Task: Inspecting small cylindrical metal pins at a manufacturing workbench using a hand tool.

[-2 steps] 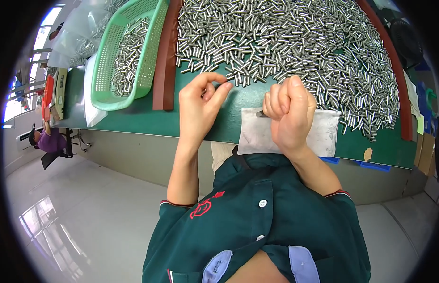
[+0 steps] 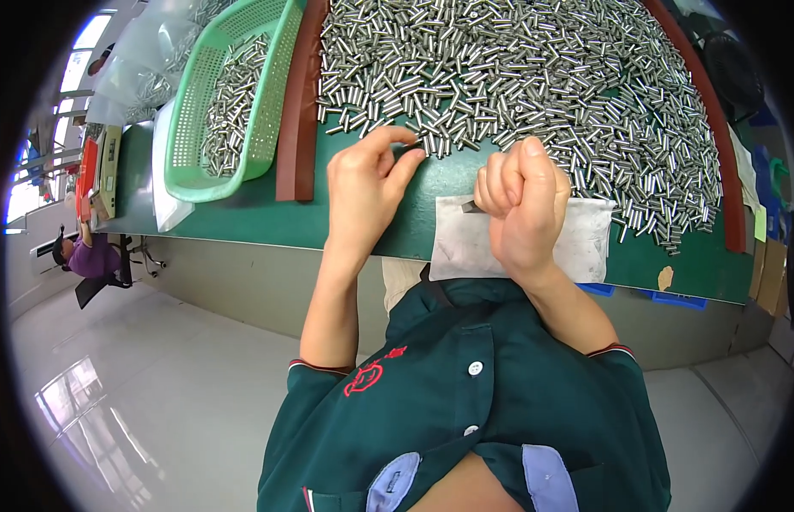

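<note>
Silvery pins point(image 2: 534, 64) lie jumbled; dark tool point(image 2: 471, 207) juts leftward.

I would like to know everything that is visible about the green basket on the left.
The light green basket looks plastic: long, rounded at its near corners, with a smooth rim and walls pierced by many small holes. Its far end runs out of the picture. It sits upright, open at the top, at the left of the green worktop, beside a reddish-brown strip. Small silvery metal pins lie jumbled inside. Neither hand touches it.
</note>
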`<state>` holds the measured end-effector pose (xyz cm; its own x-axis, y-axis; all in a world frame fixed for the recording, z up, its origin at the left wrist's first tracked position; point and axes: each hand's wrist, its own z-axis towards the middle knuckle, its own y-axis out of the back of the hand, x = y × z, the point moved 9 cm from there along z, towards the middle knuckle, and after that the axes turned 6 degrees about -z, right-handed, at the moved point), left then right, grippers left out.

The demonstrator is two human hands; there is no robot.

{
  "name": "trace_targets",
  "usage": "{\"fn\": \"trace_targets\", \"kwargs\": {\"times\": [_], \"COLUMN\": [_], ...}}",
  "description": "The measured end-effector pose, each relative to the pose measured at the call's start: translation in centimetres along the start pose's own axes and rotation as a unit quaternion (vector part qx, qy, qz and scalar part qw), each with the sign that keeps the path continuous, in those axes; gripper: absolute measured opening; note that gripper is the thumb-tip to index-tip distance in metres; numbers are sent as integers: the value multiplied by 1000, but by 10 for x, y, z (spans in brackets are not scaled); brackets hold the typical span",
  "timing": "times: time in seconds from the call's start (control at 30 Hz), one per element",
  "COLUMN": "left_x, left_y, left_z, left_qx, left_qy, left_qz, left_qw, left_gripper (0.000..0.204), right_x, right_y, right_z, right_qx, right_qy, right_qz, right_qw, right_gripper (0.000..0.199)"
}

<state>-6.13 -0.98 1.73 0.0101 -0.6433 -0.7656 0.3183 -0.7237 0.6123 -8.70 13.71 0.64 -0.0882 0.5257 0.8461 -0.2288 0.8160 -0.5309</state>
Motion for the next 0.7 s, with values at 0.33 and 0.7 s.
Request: {"fn": "trace_targets", "kwargs": {"times": [0.33,0.7], "left_x": [-5,-40], "left_y": [-17,-33], "left_z": [2,-45], "left_qx": [107,136], "left_qy": [-56,-120], "left_qz": [93,-110], "left_qw": [988,977], "left_gripper": [15,9], "right_x": [0,-1], "right_y": [4,4], "right_z": [0,2], "right_qx": [-9,-6], "right_qy": [-9,-16], "right_qz": [5,12], "right_qw": [1000,1000], "right_gripper": [40,41]}}
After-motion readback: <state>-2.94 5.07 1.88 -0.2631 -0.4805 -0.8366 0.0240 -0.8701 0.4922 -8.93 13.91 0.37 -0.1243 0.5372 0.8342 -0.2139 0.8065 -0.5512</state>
